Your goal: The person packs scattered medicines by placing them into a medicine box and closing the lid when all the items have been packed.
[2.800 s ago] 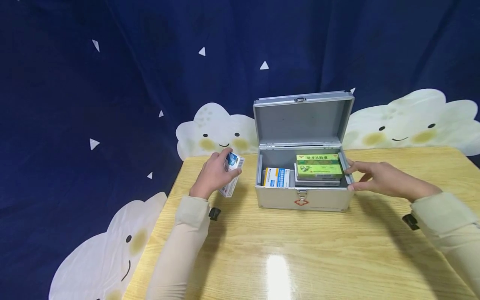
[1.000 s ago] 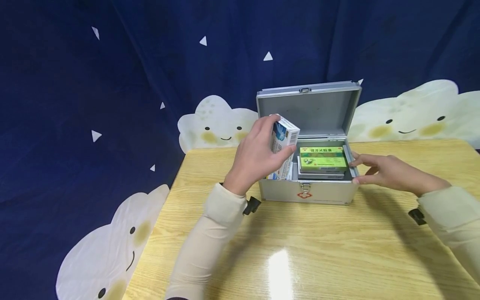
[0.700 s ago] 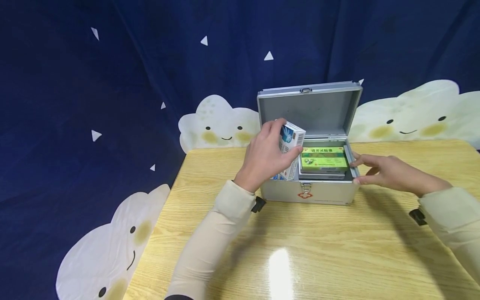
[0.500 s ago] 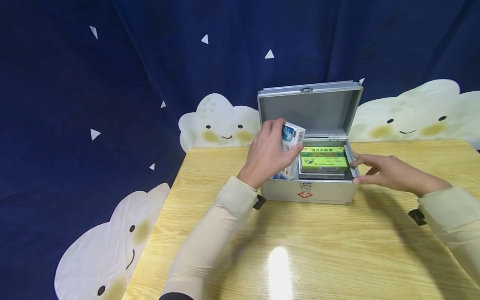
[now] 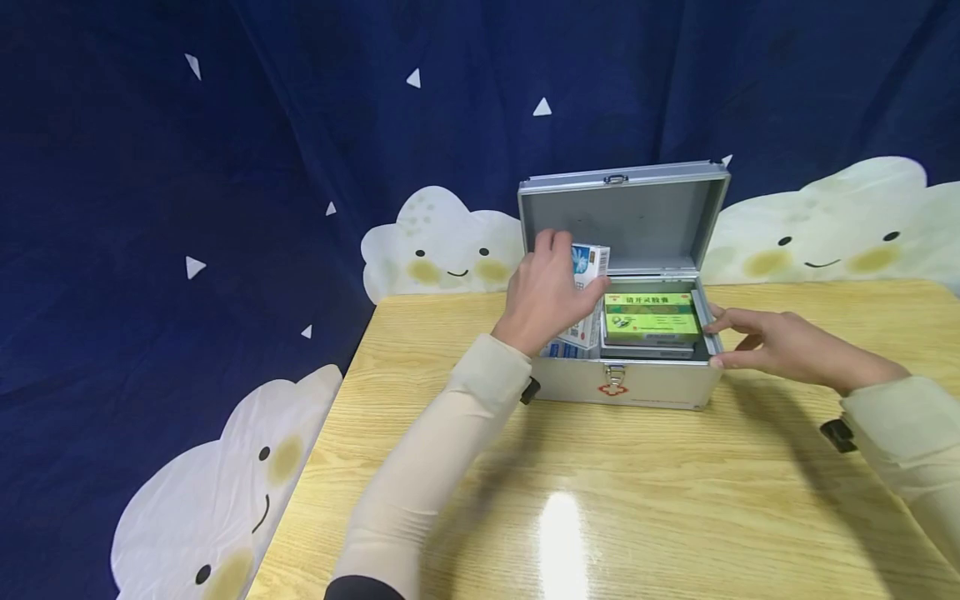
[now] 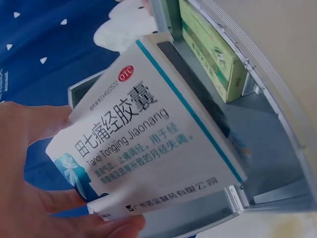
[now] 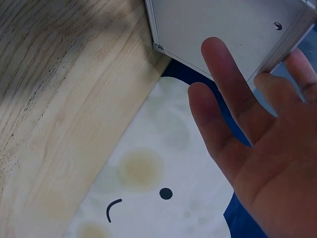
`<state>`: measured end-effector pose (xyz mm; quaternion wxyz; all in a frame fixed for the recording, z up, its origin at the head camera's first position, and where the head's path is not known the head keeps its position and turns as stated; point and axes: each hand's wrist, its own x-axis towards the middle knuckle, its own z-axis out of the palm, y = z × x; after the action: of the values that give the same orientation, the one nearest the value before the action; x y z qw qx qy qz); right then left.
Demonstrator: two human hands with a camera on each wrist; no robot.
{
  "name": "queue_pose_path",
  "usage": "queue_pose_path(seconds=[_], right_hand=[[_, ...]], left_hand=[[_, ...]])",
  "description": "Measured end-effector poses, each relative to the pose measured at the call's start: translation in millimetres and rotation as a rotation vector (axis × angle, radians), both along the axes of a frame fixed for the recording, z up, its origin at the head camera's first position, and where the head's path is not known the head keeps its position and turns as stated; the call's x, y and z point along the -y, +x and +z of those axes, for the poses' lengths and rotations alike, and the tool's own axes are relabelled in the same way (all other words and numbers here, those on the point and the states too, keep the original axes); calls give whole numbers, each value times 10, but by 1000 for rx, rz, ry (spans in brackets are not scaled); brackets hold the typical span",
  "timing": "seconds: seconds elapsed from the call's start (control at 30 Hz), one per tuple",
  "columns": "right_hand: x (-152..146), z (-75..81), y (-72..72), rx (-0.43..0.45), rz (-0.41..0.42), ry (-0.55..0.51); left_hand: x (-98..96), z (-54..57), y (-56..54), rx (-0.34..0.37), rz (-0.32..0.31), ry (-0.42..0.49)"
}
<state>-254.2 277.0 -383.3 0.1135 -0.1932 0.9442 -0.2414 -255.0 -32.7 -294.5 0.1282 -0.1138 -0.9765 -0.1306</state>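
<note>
My left hand (image 5: 546, 292) grips a white medicine box (image 6: 138, 129) with blue print and a red OTC mark. In the left wrist view, fingers and thumb hold the box by its near end. The box stands tilted, its lower end inside the left half of an open silver first-aid case (image 5: 660, 385). A blue-and-white box (image 5: 561, 350) lies beneath it, mostly hidden by the hand. My right hand (image 5: 780, 346) touches the case's right edge with thumb and forefinger; in the right wrist view its other fingers extend loosely beside the case wall (image 7: 223, 34).
A green medicine box (image 5: 651, 318) lies on paler boxes in the right half of the case. The raised lid (image 5: 622, 221) leans back toward a dark blue curtain (image 5: 465, 125) with cloud faces. The wooden table (image 5: 660, 500) extends in front.
My left hand has carried the white box from the table left of the case rightward and into its left half, where it now sits slightly farther back. The right hand stays at the edge.
</note>
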Motion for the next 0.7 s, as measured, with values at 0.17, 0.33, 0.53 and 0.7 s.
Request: queue_pose_path(seconds=[0.17, 0.33, 0.53, 0.7], right_hand=[[-7, -15, 2, 3, -3, -8], [0, -35, -10, 4, 2, -2], [9, -34, -33, -7, -4, 6], [-17, -36, -21, 4, -5, 8]], left_hand=[[-45, -62, -83, 26, 26, -36], [-60, -133, -137, 43, 32, -83], [-87, -166, -193, 111, 21, -147], [-157, -173, -253, 191, 22, -206]])
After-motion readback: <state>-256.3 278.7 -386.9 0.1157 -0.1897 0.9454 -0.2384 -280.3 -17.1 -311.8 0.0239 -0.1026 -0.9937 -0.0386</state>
